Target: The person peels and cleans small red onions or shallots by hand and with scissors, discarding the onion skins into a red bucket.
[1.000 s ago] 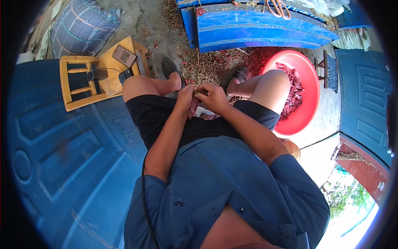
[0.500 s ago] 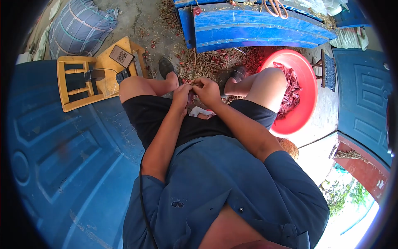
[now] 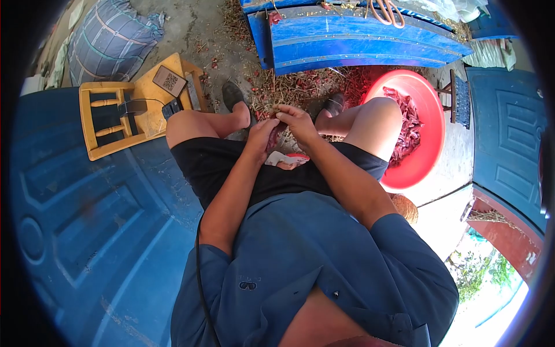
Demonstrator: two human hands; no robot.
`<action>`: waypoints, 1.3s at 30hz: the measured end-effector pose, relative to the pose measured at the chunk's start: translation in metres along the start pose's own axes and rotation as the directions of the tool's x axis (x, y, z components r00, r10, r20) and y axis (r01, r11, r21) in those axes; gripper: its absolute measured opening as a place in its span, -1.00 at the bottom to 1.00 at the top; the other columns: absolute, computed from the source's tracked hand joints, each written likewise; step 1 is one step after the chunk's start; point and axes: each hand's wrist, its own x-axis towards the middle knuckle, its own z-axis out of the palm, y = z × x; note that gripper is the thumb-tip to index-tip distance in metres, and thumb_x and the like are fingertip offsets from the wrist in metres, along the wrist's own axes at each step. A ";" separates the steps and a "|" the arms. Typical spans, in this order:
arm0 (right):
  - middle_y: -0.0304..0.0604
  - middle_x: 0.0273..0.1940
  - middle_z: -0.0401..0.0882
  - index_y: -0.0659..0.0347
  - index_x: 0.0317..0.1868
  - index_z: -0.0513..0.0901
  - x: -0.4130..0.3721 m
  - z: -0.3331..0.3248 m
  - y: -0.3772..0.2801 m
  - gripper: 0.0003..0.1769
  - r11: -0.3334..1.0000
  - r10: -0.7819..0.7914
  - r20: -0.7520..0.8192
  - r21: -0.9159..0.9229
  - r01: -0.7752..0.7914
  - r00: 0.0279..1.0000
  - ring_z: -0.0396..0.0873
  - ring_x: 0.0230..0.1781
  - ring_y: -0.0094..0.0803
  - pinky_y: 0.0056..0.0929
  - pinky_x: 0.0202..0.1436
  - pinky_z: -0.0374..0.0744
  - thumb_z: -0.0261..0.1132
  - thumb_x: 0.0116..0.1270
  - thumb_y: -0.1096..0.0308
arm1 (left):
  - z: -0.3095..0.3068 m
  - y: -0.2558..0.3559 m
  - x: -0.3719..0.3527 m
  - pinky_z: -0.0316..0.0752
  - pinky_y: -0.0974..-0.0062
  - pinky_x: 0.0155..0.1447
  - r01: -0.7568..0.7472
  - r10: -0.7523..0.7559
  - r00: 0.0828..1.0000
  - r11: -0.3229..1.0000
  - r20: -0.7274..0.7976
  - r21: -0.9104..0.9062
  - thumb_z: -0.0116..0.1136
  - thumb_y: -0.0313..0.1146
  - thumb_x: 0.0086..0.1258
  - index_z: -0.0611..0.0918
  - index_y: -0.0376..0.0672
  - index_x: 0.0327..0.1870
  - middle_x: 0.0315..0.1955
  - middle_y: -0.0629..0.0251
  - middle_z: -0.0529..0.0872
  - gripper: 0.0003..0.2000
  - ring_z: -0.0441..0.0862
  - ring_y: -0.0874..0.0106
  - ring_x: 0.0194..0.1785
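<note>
My left hand [image 3: 262, 137] is closed around dark red dried chili peppers [image 3: 275, 136], which show between its thumb and fingers above my lap. Close against it, my right hand [image 3: 297, 123] pinches at the stem end of the chilies with thumb and forefinger; a small brownish tuft [image 3: 276, 109] sticks out at the fingertips. How many chilies are held is hidden by the fingers. Below the hands, a white and red piece [image 3: 287, 158] lies at the edge of my black shorts.
A red basin [image 3: 429, 151] with many dried chilies stands beyond my right knee. Stems and red scraps [image 3: 295, 87] litter the floor between my feet. A wooden chair [image 3: 147, 118] carrying a phone [image 3: 169, 80] is at left. Ahead stands a blue metal trough [image 3: 358, 43].
Both hands have shifted slightly to the right and parted a little at the fingers. More of the dark red chilies now shows between them.
</note>
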 end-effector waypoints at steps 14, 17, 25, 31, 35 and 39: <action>-0.25 -0.30 0.72 0.29 -0.13 0.73 0.004 -0.022 -0.042 -0.77 0.952 0.236 0.199 -0.243 -0.185 0.951 0.65 -0.38 -0.53 -0.51 -0.28 0.62 0.35 0.42 0.27 | 0.015 -0.001 -0.002 0.41 0.64 -0.43 0.066 -0.068 0.994 0.997 0.086 0.033 0.09 -0.37 0.44 0.64 -0.22 -0.12 -0.44 0.42 0.65 -0.85 0.51 0.62 -0.51; -0.24 -0.31 0.72 0.33 -0.15 0.75 0.008 -0.027 -0.045 -0.75 0.911 0.192 0.277 -0.406 -0.067 0.941 0.65 -0.37 -0.54 -0.50 -0.28 0.63 0.35 0.42 0.27 | 0.020 0.001 -0.004 0.37 0.64 -0.45 0.078 -0.078 0.996 0.997 0.051 0.002 0.08 -0.36 0.44 0.64 -0.22 -0.11 -0.43 0.42 0.65 -0.83 0.49 0.64 -0.52; -0.21 -0.39 0.73 0.37 -0.18 0.77 0.003 -0.030 -0.050 -0.72 0.908 0.219 0.136 -0.392 -0.150 0.966 0.64 -0.41 -0.52 -0.45 -0.28 0.61 0.38 0.36 0.26 | 0.028 0.005 -0.008 0.31 0.67 -0.50 0.076 -0.078 0.994 0.997 0.083 0.024 0.07 -0.35 0.46 0.62 -0.21 -0.02 -0.48 0.42 0.62 -0.80 0.44 0.64 -0.57; -0.20 -0.29 0.73 0.28 -0.20 0.79 0.007 -0.028 -0.007 -0.79 0.970 0.242 -0.046 -0.029 -0.243 0.969 0.64 -0.31 -0.49 -0.45 -0.19 0.59 0.39 0.37 0.28 | 0.026 0.003 -0.008 0.22 0.67 -0.58 0.050 -0.056 0.995 0.996 0.083 0.078 0.04 -0.33 0.49 0.60 -0.17 -0.12 -0.53 0.45 0.55 -0.85 0.34 0.66 -0.64; -0.16 -0.32 0.69 0.35 -0.24 0.79 0.008 -0.035 -0.006 -0.74 0.916 -0.006 -0.127 -0.398 -0.046 0.992 0.63 -0.36 -0.37 -0.38 -0.21 0.56 0.43 0.32 0.25 | 0.025 -0.002 0.001 0.16 0.69 -0.60 0.087 -0.090 0.989 0.996 0.117 0.032 0.04 -0.32 0.50 0.59 -0.15 -0.15 -0.56 0.49 0.48 -0.87 0.30 0.68 -0.64; -0.10 -0.37 0.62 0.33 -0.29 0.77 0.007 -0.038 -0.033 -0.72 0.549 -0.258 -0.036 -0.828 0.116 0.965 0.62 -0.34 -0.28 -0.34 -0.22 0.54 0.45 0.28 0.23 | 0.027 -0.010 0.009 0.09 0.70 -0.63 0.073 -0.070 0.990 0.997 0.123 -0.020 0.04 -0.31 0.49 0.58 -0.15 -0.18 -0.59 0.52 0.43 -0.87 0.24 0.70 -0.67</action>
